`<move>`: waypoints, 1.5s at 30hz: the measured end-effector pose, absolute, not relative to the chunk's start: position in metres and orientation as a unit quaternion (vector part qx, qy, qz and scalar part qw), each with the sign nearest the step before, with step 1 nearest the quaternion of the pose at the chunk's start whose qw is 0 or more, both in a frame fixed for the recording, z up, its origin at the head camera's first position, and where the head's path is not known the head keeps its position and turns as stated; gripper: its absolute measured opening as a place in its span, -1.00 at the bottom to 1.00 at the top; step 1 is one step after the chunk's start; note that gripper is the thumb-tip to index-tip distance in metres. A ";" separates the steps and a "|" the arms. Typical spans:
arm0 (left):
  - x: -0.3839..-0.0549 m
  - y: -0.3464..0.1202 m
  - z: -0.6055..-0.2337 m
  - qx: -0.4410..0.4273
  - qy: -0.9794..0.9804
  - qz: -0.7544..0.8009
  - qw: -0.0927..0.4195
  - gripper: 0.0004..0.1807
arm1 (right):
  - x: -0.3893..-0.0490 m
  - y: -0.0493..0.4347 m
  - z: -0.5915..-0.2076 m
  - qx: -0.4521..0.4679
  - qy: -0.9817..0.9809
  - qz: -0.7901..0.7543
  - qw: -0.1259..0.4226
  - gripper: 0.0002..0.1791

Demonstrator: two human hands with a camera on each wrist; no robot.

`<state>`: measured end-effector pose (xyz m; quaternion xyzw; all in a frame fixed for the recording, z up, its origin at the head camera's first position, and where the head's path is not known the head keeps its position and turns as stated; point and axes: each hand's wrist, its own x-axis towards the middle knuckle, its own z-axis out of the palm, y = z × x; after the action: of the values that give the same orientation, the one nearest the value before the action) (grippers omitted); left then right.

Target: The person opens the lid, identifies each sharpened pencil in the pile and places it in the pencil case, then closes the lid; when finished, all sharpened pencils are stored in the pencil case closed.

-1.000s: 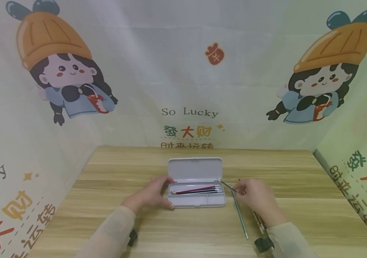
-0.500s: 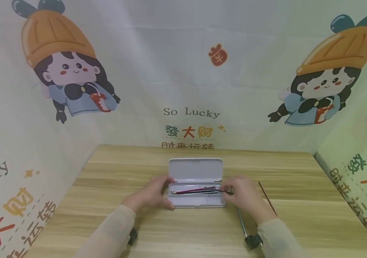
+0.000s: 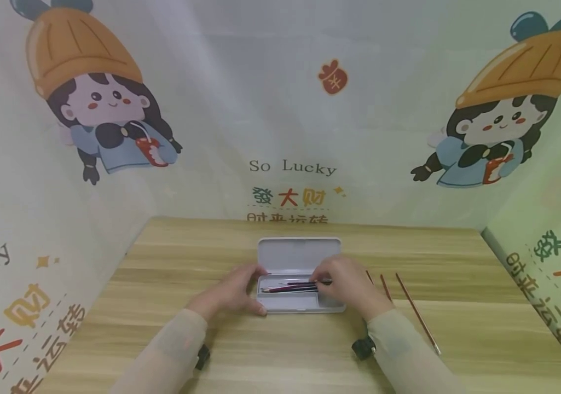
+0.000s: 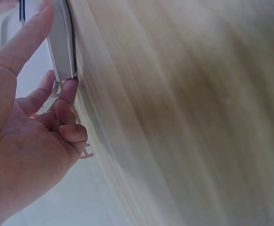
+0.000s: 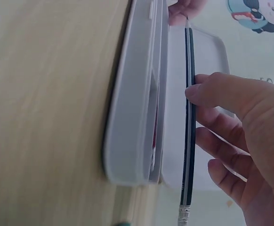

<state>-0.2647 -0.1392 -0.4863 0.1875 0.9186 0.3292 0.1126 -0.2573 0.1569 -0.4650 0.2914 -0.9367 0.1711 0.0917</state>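
Note:
A white pencil case [image 3: 287, 311] lies on the table with its lid [image 3: 299, 255] raised at the back. My left hand [image 3: 231, 288] holds its left end, thumb at the front edge and fingers toward the back. Several pencils [image 3: 282, 289] lie in the rear compartment. Above the case, my right hand [image 3: 348, 282] pinches a dark striped pencil [image 5: 189, 136] between thumb and fingers. That pencil has a silver band at one end and a point toward the left hand, as the right wrist view shows. The right hand covers the case's right end in the head view.
Reddish-brown pencils lie to the right of the case: one pencil [image 3: 417, 311] in full view, another pencil [image 3: 386, 285] partly behind the right forearm. A printed cloth [image 3: 290, 120] hangs behind the wooden table [image 3: 201, 241].
My right hand has moved left from beside the case to over it, carrying the dark pencil. The forearm now covers the green pencil on the table. My left hand has stayed on the case.

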 end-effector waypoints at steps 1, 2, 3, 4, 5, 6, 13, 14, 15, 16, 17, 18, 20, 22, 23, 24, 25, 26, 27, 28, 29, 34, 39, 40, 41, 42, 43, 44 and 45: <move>-0.265 -0.139 -0.486 0.187 0.918 0.331 0.112 -0.07 | -0.260 0.154 -0.464 0.299 -0.935 0.169 0.092 -0.88; -0.265 -0.139 -0.485 0.188 0.917 0.334 0.112 -0.08 | -0.262 0.152 -0.464 0.306 -0.933 0.167 0.090 -0.88; -0.265 -0.139 -0.485 0.191 0.916 0.335 0.111 -0.08 | -0.264 0.150 -0.464 0.314 -0.931 0.163 0.091 -0.88; -0.265 -0.139 -0.485 0.193 0.917 0.332 0.111 -0.07 | -0.266 0.149 -0.464 0.318 -0.930 0.162 0.087 -0.88; -0.266 -0.138 -0.485 0.195 0.917 0.331 0.112 -0.07 | -0.267 0.147 -0.465 0.321 -0.929 0.162 0.085 -0.88; -0.266 -0.138 -0.485 0.198 0.917 0.328 0.111 -0.07 | -0.268 0.145 -0.466 0.322 -0.930 0.160 0.081 -0.89; -0.266 -0.138 -0.484 0.195 0.919 0.325 0.106 -0.08 | -0.275 0.132 -0.473 0.331 -0.928 0.161 0.064 -0.89; -0.266 -0.138 -0.484 0.196 0.919 0.325 0.106 -0.08 | -0.276 0.130 -0.473 0.333 -0.927 0.164 0.060 -0.89; -0.266 -0.138 -0.483 0.198 0.919 0.325 0.107 -0.08 | -0.276 0.129 -0.473 0.333 -0.926 0.168 0.056 -0.89; -0.266 -0.137 -0.483 0.199 0.918 0.325 0.108 -0.08 | -0.276 0.127 -0.472 0.332 -0.926 0.170 0.052 -0.89; -0.265 -0.137 -0.483 0.201 0.918 0.325 0.109 -0.08 | -0.276 0.126 -0.472 0.331 -0.927 0.172 0.048 -0.89; -0.265 -0.138 -0.483 0.204 0.918 0.324 0.107 -0.08 | -0.276 0.124 -0.472 0.332 -0.927 0.171 0.048 -0.89; -0.265 -0.138 -0.483 0.206 0.917 0.324 0.107 -0.08 | -0.276 0.121 -0.473 0.330 -0.927 0.170 0.047 -0.89; -0.265 -0.139 -0.484 0.203 0.918 0.324 0.107 -0.09 | -0.277 0.119 -0.474 0.329 -0.928 0.170 0.048 -0.88; -0.266 -0.139 -0.484 0.202 0.918 0.324 0.106 -0.09 | -0.278 0.118 -0.474 0.328 -0.928 0.169 0.047 -0.88; -0.266 -0.139 -0.484 0.201 0.919 0.323 0.105 -0.09 | -0.278 0.118 -0.475 0.326 -0.929 0.171 0.046 -0.88; -0.266 -0.139 -0.484 0.199 0.919 0.324 0.106 -0.08 | -0.278 0.117 -0.475 0.322 -0.930 0.173 0.043 -0.87; -0.267 -0.139 -0.484 0.201 0.919 0.323 0.105 -0.08 | -0.278 0.117 -0.476 0.319 -0.930 0.178 0.042 -0.87; -0.267 -0.139 -0.485 0.202 0.920 0.321 0.104 -0.08 | -0.278 0.118 -0.476 0.317 -0.930 0.179 0.041 -0.87; -0.267 -0.139 -0.485 0.203 0.920 0.320 0.103 -0.08 | -0.278 0.118 -0.476 0.315 -0.931 0.182 0.039 -0.87; -0.267 -0.139 -0.486 0.205 0.919 0.320 0.103 -0.08 | -0.278 0.118 -0.476 0.312 -0.931 0.184 0.037 -0.87; -0.266 -0.139 -0.488 0.205 0.918 0.322 0.109 -0.08 | -0.276 0.123 -0.477 0.309 -0.930 0.198 0.034 -0.87; -0.266 -0.138 -0.488 0.203 0.917 0.327 0.108 -0.08 | -0.272 0.133 -0.479 0.316 -0.924 0.206 0.062 -0.89; -0.266 -0.138 -0.487 0.202 0.917 0.328 0.108 -0.07 | -0.271 0.137 -0.479 0.319 -0.922 0.208 0.070 -0.89; -0.266 -0.138 -0.487 0.201 0.917 0.328 0.108 -0.08 | -0.270 0.140 -0.479 0.320 -0.921 0.209 0.074 -0.89; -0.266 -0.139 -0.487 0.200 0.917 0.327 0.109 -0.07 | -0.269 0.143 -0.479 0.323 -0.920 0.209 0.080 -0.89; -0.267 -0.139 -0.487 0.200 0.917 0.326 0.109 -0.07 | -0.268 0.146 -0.479 0.320 -0.920 0.210 0.081 -0.89; -0.267 -0.139 -0.487 0.201 0.918 0.325 0.109 -0.07 | -0.266 0.149 -0.479 0.314 -0.922 0.215 0.077 -0.89; -0.267 -0.139 -0.486 0.201 0.918 0.324 0.110 -0.07 | -0.264 0.152 -0.478 0.308 -0.923 0.221 0.072 -0.89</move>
<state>-0.2669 -0.1388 -0.4864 0.2011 0.9179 0.3241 0.1097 -0.2642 0.1520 -0.4784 0.3080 -0.9225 0.2209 0.0723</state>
